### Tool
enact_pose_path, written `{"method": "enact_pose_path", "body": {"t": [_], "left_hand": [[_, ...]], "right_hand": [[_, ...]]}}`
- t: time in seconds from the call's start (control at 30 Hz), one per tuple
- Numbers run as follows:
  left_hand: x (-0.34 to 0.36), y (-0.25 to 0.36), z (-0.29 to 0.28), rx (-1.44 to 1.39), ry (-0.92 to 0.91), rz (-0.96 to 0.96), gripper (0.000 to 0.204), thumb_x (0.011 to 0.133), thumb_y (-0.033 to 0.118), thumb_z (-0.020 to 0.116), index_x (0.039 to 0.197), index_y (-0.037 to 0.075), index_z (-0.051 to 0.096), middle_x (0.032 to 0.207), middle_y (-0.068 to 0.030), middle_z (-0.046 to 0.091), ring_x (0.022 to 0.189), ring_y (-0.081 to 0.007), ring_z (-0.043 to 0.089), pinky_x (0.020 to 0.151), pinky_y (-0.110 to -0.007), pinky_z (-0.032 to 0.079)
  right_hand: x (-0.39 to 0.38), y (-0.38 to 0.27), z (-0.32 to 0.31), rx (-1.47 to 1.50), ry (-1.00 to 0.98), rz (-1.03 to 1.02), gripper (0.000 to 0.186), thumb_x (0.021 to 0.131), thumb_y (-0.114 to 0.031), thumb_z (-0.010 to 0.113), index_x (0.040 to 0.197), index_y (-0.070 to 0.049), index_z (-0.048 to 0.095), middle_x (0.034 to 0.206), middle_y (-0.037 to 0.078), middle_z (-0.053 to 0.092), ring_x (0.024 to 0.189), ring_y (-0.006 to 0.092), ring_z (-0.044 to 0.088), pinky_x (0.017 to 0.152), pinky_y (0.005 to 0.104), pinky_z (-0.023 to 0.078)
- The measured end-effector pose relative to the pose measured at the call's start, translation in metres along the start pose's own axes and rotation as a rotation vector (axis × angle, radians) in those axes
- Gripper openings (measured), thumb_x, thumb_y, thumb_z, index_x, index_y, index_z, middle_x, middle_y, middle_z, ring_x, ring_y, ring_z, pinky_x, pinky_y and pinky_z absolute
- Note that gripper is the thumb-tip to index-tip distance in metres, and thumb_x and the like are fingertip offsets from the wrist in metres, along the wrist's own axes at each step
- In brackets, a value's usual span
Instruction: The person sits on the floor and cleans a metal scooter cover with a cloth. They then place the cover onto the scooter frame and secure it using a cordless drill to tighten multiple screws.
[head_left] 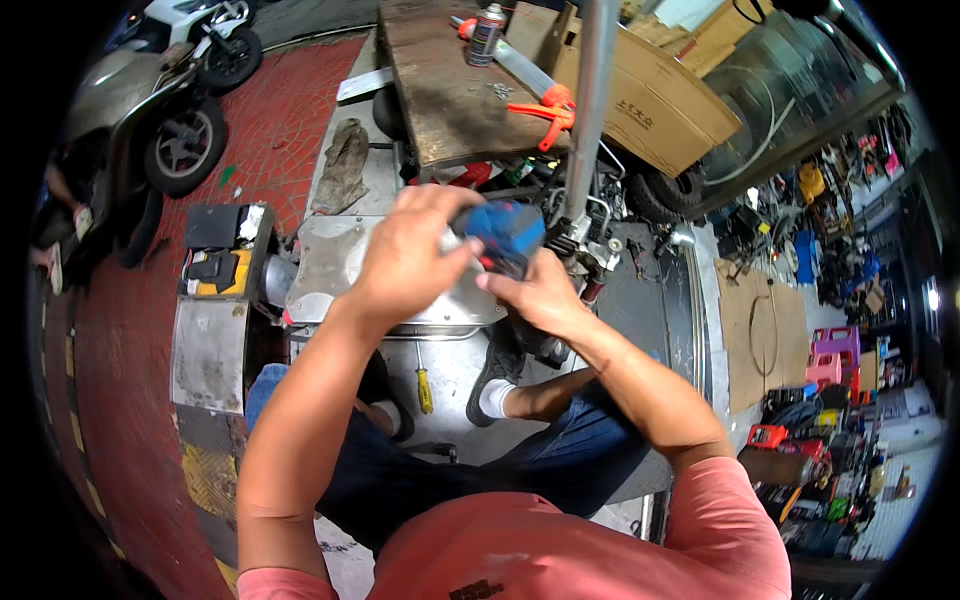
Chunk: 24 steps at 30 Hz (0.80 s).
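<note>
A blue and black cordless driver (502, 232) is up in front of me, blurred by motion. My right hand (545, 295) is closed round its lower part, thumb along the near side. From the left, my left hand (405, 260) is curled at the tool's front end, with thumb and fingers about a small silvery part there. Whether a bit sits in that end cannot be made out. Beneath both hands lies a silvery metal plate (325, 262) with rounded corners and small screws. On the floor between my feet is a yellow-handled screwdriver (425, 392).
Ahead stands a wooden bench (430, 105) with a spray can (486, 36) and an orange-handled caulking gun (545, 108). A metal pole (592, 110) rises beside a cardboard box (650, 100). Left are a grey metal box (210, 345) and parked scooters (185, 145). Tools clutter the right.
</note>
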<state>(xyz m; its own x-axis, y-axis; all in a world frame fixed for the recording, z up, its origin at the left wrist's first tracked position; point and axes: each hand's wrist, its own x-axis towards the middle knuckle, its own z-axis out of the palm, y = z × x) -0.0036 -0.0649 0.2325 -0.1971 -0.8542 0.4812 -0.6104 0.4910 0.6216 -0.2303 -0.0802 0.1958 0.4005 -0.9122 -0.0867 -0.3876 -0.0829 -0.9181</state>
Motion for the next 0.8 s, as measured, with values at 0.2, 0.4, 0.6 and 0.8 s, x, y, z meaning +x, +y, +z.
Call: {"method": "enact_pose_path", "body": {"t": [0.2,0.4,0.6,0.8], "left_hand": [[-0.021,-0.040,0.035,-0.951,-0.110,-0.752,0.044,0.095,0.011,0.064,0.136,-0.006,0.064,0.117,-0.0105,0.073,0.097,-0.0155,0.068,0.082,-0.028,0.054],[-0.015,-0.062,0.043,-1.136,-0.080,-1.014,0.021,0.091,0.015,0.072,0.108,0.002,0.072,0.101,-0.0082,0.074,0.088,-0.0196,0.070,0.079,-0.036,0.059],[0.014,-0.113,0.054,-0.810,-0.308,-1.153,0.017,0.085,0.003,0.073,0.100,-0.004,0.071,0.088,-0.0153,0.073,0.071,-0.0238,0.071,0.061,-0.038,0.058],[0.062,-0.129,0.127,-0.471,-0.493,-0.910,0.009,0.076,-0.001,0.072,0.082,-0.006,0.070,0.075,-0.0139,0.070,0.056,-0.0220,0.066,0.053,-0.038,0.052]], "right_hand": [[0.019,-0.002,0.068,0.017,0.396,-0.225,0.082,0.088,-0.030,0.075,0.153,0.011,0.045,0.115,0.027,0.066,0.104,0.0388,0.069,0.091,0.0465,0.055],[0.004,0.018,0.111,-0.451,0.306,-0.378,0.102,0.089,-0.026,0.074,0.160,0.020,0.017,0.140,0.039,0.047,0.130,0.0540,0.051,0.110,0.0553,0.045],[0.013,-0.049,0.003,-0.237,0.146,-0.366,0.020,0.091,-0.022,0.071,0.089,-0.002,0.075,0.079,0.018,0.071,0.080,0.0406,0.073,0.077,0.0495,0.059],[0.040,-0.071,-0.122,0.084,0.792,-0.506,0.027,0.100,-0.022,0.074,0.109,0.004,0.077,0.088,0.008,0.078,0.081,0.0118,0.070,0.077,0.0308,0.057]]}}
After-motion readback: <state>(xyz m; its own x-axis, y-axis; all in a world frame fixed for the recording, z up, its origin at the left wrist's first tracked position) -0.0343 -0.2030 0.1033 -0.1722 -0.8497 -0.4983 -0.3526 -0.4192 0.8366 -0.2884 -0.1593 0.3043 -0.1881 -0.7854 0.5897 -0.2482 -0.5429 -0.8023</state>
